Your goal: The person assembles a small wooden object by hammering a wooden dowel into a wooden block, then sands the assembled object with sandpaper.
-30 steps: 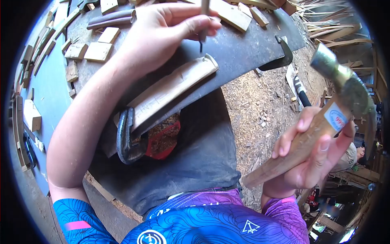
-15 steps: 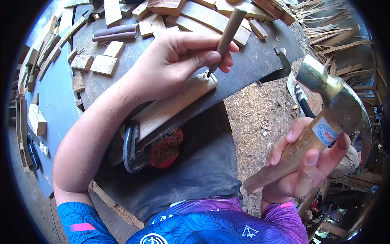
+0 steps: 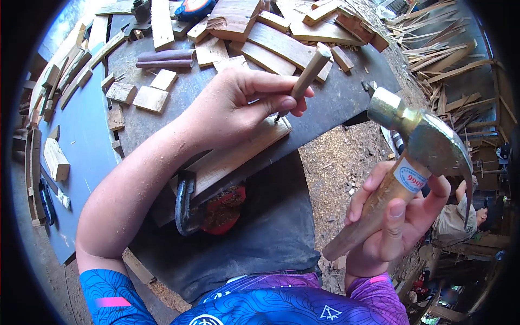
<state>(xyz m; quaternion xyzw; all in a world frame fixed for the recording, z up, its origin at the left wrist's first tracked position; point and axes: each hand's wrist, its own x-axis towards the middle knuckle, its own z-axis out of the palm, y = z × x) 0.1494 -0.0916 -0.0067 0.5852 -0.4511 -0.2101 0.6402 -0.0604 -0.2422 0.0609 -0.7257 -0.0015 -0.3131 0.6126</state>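
My left hand (image 3: 252,105) grips a chisel (image 3: 311,70) by its wooden handle, with the handle leaning up to the right. The chisel's dark tip meets the far end of a light wooden piece (image 3: 233,157) lying along the table edge. A metal clamp (image 3: 184,203) sits at the near end of that piece. In my right hand (image 3: 403,216) is a claw hammer (image 3: 425,135), held by its wooden handle with the head up. The hammer head is to the right of the chisel, apart from it.
Wood blocks (image 3: 151,99) and boards (image 3: 287,49) lie on the dark table (image 3: 346,103). A blue tape measure (image 3: 195,8) is at the back. Another clamp (image 3: 369,86) is at the right corner. At the right sits another person (image 3: 455,222).
The hammer has moved left, closer to the chisel. The chisel's top has lowered slightly. The camera view has shifted, so the table items appear lower and further right.
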